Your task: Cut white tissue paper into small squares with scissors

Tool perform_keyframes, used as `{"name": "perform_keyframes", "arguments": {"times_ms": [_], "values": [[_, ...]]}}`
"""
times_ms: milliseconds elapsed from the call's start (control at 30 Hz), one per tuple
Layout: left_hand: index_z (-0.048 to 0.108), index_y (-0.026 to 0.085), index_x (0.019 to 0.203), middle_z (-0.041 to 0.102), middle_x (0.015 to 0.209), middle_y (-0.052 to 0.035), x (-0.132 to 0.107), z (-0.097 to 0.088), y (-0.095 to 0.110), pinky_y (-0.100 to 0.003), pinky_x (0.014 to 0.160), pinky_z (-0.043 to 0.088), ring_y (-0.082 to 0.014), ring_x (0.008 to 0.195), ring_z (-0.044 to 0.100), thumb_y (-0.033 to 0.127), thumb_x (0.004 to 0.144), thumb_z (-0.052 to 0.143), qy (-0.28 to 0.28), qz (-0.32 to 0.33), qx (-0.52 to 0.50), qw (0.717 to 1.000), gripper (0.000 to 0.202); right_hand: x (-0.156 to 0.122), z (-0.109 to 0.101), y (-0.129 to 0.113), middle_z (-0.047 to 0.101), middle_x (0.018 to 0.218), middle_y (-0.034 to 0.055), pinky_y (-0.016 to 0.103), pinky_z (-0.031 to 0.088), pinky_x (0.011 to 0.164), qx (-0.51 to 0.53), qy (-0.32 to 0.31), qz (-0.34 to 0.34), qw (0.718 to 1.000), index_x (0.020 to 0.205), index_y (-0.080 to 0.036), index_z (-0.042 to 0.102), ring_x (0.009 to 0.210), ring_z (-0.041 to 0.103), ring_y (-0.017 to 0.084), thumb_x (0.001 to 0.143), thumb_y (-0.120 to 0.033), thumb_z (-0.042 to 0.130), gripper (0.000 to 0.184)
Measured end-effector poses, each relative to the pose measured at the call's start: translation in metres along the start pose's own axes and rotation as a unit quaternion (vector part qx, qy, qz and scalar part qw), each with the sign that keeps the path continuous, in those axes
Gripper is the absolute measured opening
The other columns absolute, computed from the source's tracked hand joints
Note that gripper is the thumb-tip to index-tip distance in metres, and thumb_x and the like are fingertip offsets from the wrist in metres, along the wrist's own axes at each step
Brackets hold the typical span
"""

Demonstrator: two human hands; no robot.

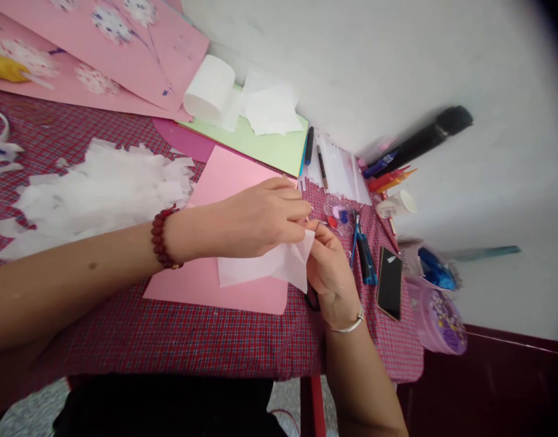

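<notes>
A thin white tissue sheet (265,264) hangs between my hands above a pink paper sheet (215,288). My left hand (276,209), reaching in from the left with a dark red bead bracelet, is closed with its fingertips at the tissue's upper edge. Opposite it, my right hand (329,261), with a silver bangle at the wrist, pinches the tissue's right corner. The fingertips of both hands nearly meet, and they partly hide the tissue's edge. Left of the pink sheet lies a spread pile of white tissue pieces (106,188).
A tissue roll (210,88) and loose tissue squares (272,103) lie at the back by the wall. Pink painted sheets (137,79) overlap at the far left. To the right are pens (309,145), a phone (389,283), a paper cup (400,204) and a pink tub (436,321).
</notes>
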State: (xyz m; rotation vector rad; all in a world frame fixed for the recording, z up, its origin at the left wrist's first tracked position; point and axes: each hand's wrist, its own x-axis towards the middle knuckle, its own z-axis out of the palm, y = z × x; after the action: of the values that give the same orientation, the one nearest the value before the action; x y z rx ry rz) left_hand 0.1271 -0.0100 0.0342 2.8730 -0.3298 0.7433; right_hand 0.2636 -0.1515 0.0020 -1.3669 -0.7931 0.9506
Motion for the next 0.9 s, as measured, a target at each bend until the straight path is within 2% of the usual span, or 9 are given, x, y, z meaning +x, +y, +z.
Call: {"name": "perform_keyframes", "arguments": {"times_ms": [200, 367, 467, 500, 600, 667, 767, 833, 900], "values": [[0.067, 0.021, 0.101, 0.059, 0.133, -0.0103, 0.000, 0.001, 0.001, -0.045, 0.112, 0.030, -0.0240, 0.128, 0.048, 0.006, 0.084, 0.053, -0.004, 0.008, -0.061, 0.998, 0.027, 0.000, 0.000, -0.002, 0.065, 0.071, -0.0052, 0.034, 0.055, 0.065, 0.028, -0.030, 0.014, 0.999, 0.074, -0.026, 0.057, 0.060, 0.063, 0.015, 0.078, -0.031, 0.070, 0.014], [0.068, 0.020, 0.093, 0.061, 0.130, -0.0098, 0.001, 0.005, 0.001, -0.042, 0.112, 0.033, -0.0235, 0.127, 0.050, 0.014, 0.091, 0.050, 0.016, -0.019, -0.087, 0.996, 0.019, 0.000, -0.004, 0.002, 0.061, 0.068, -0.0055, 0.033, 0.054, 0.066, 0.013, -0.023, 0.009, 1.000, 0.074, -0.025, 0.057, 0.061, 0.061, 0.015, 0.079, -0.027, 0.068, 0.013], [0.068, 0.018, 0.084, 0.064, 0.123, -0.0116, 0.002, 0.004, -0.003, -0.043, 0.107, 0.039, -0.0247, 0.120, 0.054, 0.014, 0.089, 0.053, 0.049, -0.021, -0.130, 0.990, 0.016, 0.000, -0.005, 0.001, 0.064, 0.083, -0.0017, 0.034, 0.054, 0.076, -0.083, 0.014, -0.068, 0.994, 0.085, -0.025, 0.059, 0.077, 0.064, 0.017, 0.081, -0.021, 0.065, 0.008], [0.068, 0.017, 0.080, 0.065, 0.120, -0.0121, 0.002, 0.003, -0.004, -0.044, 0.106, 0.040, -0.0250, 0.117, 0.055, 0.013, 0.087, 0.054, 0.058, -0.025, -0.142, 0.988, 0.016, -0.001, -0.005, 0.000, 0.065, 0.092, 0.0004, 0.036, 0.054, 0.082, -0.125, 0.031, -0.105, 0.986, 0.092, -0.025, 0.060, 0.085, 0.064, 0.018, 0.081, -0.019, 0.064, 0.013], [0.068, 0.017, 0.072, 0.065, 0.116, -0.0116, 0.002, 0.001, -0.006, -0.046, 0.104, 0.042, -0.0253, 0.113, 0.056, 0.010, 0.081, 0.058, 0.071, -0.040, -0.161, 0.984, 0.015, -0.004, -0.003, -0.006, 0.060, 0.116, 0.0053, 0.047, 0.048, 0.098, -0.237, 0.054, -0.232, 0.942, 0.109, -0.027, 0.058, 0.109, 0.060, 0.023, 0.081, -0.014, 0.062, 0.032], [0.070, 0.018, 0.074, 0.065, 0.116, -0.0109, 0.002, 0.000, -0.007, -0.047, 0.104, 0.042, -0.0253, 0.113, 0.056, 0.010, 0.081, 0.059, 0.074, -0.048, -0.168, 0.982, 0.015, -0.006, -0.003, -0.009, 0.058, 0.120, 0.0056, 0.053, 0.043, 0.104, -0.301, 0.048, -0.297, 0.905, 0.105, -0.027, 0.061, 0.118, 0.056, 0.026, 0.081, -0.012, 0.062, 0.029], [0.073, 0.019, 0.078, 0.065, 0.117, -0.0109, 0.001, -0.001, -0.008, -0.047, 0.103, 0.043, -0.0253, 0.114, 0.056, 0.017, 0.085, 0.061, 0.072, -0.050, -0.172, 0.981, 0.014, -0.009, -0.002, -0.011, 0.060, 0.119, 0.0046, 0.053, 0.042, 0.104, -0.360, 0.056, -0.340, 0.867, 0.095, -0.027, 0.065, 0.118, 0.056, 0.026, 0.081, -0.007, 0.062, 0.024], [0.073, 0.020, 0.077, 0.065, 0.118, -0.0111, 0.001, -0.002, -0.009, -0.046, 0.103, 0.044, -0.0250, 0.115, 0.056, 0.020, 0.086, 0.061, 0.074, -0.037, -0.170, 0.982, 0.015, -0.009, -0.003, -0.010, 0.063, 0.114, 0.0040, 0.052, 0.045, 0.101, -0.350, 0.076, -0.345, 0.867, 0.090, -0.026, 0.066, 0.113, 0.059, 0.025, 0.081, -0.007, 0.063, 0.022], [0.072, 0.020, 0.074, 0.065, 0.119, -0.0101, -0.001, -0.005, -0.010, -0.045, 0.103, 0.044, -0.0237, 0.116, 0.056, 0.018, 0.088, 0.059, 0.076, -0.014, -0.158, 0.984, 0.020, -0.008, -0.004, -0.009, 0.065, 0.110, 0.0037, 0.051, 0.046, 0.099, -0.308, 0.097, -0.337, 0.884, 0.086, -0.025, 0.067, 0.109, 0.060, 0.024, 0.082, -0.009, 0.064, 0.017]]}}
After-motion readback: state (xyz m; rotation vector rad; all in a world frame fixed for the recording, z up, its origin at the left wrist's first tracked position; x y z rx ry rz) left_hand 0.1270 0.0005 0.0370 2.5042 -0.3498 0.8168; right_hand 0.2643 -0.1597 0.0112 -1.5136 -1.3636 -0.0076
